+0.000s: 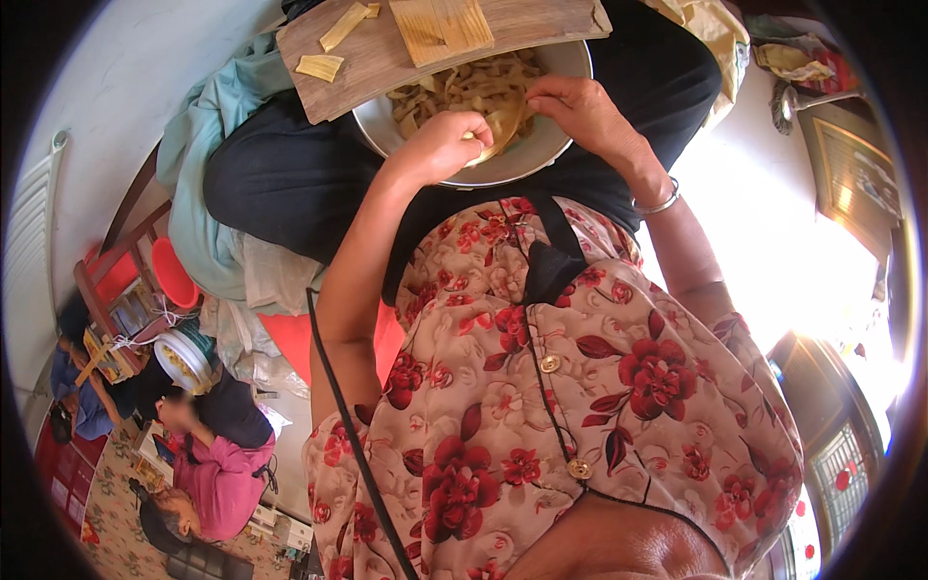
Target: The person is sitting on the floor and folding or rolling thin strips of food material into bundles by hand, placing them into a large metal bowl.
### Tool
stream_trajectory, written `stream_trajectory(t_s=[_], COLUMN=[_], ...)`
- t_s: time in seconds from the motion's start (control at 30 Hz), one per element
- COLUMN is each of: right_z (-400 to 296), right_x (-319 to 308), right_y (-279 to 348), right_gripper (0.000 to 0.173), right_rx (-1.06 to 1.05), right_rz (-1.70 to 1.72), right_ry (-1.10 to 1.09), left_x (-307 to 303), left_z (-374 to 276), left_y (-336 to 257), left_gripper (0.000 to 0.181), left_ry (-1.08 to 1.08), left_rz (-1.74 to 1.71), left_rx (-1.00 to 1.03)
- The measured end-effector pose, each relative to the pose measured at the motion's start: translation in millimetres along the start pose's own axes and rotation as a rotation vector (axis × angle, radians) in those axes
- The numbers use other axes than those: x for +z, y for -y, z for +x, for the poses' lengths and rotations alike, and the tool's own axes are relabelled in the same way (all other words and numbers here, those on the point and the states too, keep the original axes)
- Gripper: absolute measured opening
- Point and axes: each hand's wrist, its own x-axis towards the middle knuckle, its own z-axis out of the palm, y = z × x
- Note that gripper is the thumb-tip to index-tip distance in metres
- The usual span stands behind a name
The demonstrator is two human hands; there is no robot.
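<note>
A light metal basin (554, 156) rests in the lap, holding many pale yellow-brown curled strips (449, 90). Over its inner part, my left hand (446, 145) is closed, with a pale piece showing between thumb and fingers. To its right, my right hand (576, 112) pinches the edge of a thin yellowish strip (507, 123) with thumb and index finger; this strip runs down toward my left hand. A wooden board (536, 22) lies across the basin's far side, bearing a smaller wooden block (442, 32) and several flat yellowish pieces (320, 67).
Light blue cloth (210, 145) lies beside the left knee. At lower left, a person in a pink top (225, 482) sits by a white bowl (177, 359) of yellowish pieces; another person in blue (90, 406) is behind. A red plastic bowl (174, 272) is near a wooden rack.
</note>
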Motion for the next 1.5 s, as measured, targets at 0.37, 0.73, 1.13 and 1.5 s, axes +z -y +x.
stream_trajectory(t_s=[0.37,0.73,1.13,1.5], right_z=[-6,-57,-27,-72], right_x=[18,-56,15,-51], right_y=[54,86,118,93], right_gripper=[0.016,0.018,0.057,0.013], right_rx=[-0.502,0.000,-0.474,-0.146], right_rz=[-0.012,-0.095,0.059,-0.017], right_ry=[0.088,0.331,0.129,0.304], left_x=[-15,-57,-20,-64], left_z=[-81,-112,-110,-155], left_y=[-109,-105,-138,-97], left_gripper=[0.020,0.015,0.019,0.024], left_ry=[-0.258,-0.827,-0.009,-0.937], left_rz=[-0.433,-0.931,-0.896,0.230], left_rx=[0.298,0.275,0.178,0.082])
